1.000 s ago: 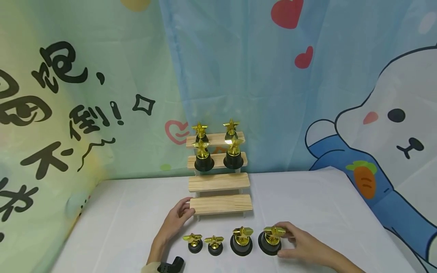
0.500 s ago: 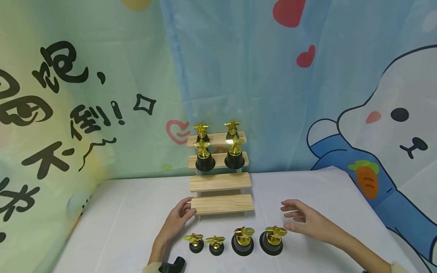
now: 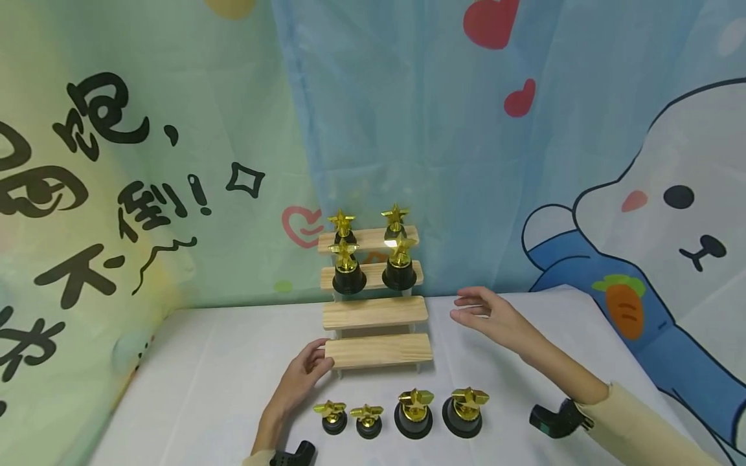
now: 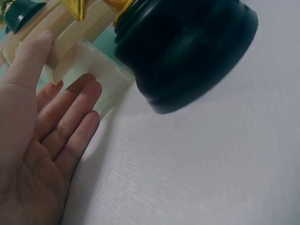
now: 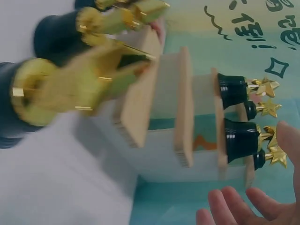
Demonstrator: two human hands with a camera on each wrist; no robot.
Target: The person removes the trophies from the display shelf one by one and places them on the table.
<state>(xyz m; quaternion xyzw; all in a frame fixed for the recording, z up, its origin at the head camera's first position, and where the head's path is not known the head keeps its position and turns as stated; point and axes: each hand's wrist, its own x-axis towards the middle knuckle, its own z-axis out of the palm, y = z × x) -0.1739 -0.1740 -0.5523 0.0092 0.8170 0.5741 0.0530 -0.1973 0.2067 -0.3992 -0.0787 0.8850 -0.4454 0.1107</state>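
Note:
A stepped wooden display stand (image 3: pixel 377 351) with several shelves stands on the table. My left hand (image 3: pixel 298 374) holds the left end of its lowest shelf, thumb on the wood and fingers beside and below it, as the left wrist view shows. My right hand (image 3: pixel 492 318), fingers loosely bent and holding nothing, hovers right of the stand. Two larger star trophies (image 3: pixel 399 264) sit on the second shelf from the top. Two smaller star trophies (image 3: pixel 342 225) stand on the top shelf. In front of the stand are two small trophies (image 3: pixel 366 422) and two large trophies (image 3: pixel 463 413) in a row.
A white cloth (image 3: pixel 215 382) covers the table. Behind it hangs a printed backdrop (image 3: pixel 454 162) with a cartoon bear and hearts. A black wrist device (image 3: pixel 556 419) is strapped at my right sleeve.
My right hand has let go of the rightmost large trophy, which stays upright on the table, and moved up and away toward the back. The left hand has stayed at the shelf.

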